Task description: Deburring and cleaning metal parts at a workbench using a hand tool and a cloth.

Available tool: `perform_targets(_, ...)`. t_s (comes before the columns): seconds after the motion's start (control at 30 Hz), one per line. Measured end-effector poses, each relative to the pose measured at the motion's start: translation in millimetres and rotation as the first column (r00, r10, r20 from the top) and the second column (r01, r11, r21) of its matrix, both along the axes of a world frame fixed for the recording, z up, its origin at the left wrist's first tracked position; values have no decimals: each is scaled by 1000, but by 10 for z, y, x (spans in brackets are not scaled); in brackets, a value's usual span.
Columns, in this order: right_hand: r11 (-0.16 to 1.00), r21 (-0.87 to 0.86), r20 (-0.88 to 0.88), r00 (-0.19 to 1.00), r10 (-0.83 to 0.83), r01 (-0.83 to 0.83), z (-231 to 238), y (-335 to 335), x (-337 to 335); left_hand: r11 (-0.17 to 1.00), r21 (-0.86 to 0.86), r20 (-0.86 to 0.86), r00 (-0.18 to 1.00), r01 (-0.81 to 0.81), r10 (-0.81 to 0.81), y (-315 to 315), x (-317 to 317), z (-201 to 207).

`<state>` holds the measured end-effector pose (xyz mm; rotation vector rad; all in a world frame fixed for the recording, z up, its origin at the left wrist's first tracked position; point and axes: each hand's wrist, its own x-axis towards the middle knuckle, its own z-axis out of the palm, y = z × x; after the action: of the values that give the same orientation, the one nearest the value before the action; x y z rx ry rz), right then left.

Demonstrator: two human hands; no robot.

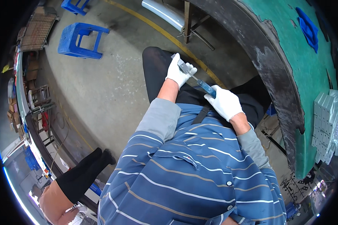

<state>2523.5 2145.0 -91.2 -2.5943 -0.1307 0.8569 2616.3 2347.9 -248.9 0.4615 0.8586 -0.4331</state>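
Observation:
Both of my hands wear white gloves. My left hand (177,75) is closed around a small grey metal piece with holes (183,66), held above my lap. My right hand (227,103) grips a screwdriver (205,87) by its translucent blue handle. Its shaft points up and left toward the metal piece. The tip meets the piece or lies close to it; which of these I cannot tell.
On the right, a green-topped bench (289,48) with a dark edge carries a stack of pale metal bars (324,123) and a blue cloth (307,30). Blue stools (73,40) stand on the floor at upper left. Another person (64,195) is at lower left.

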Motion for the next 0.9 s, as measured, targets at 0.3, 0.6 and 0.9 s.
perform_targets(0.3, 1000, 21, 46, 999, 6, -7, 64, 5, -22, 997, -49, -62, 996, -60, 57, 15, 28, 84)
perform_targets(0.6, 996, 85, 54, 999, 3, -7, 254, -14, -50, 944, -328, 360, 928, 29, 97, 254, 3, -257)
perform_targets(0.9, 996, 84, 69, 997, -24, 18, 183, -157, -109, 997, -56, 490, 871, 59, -24, 84, -88, 68)
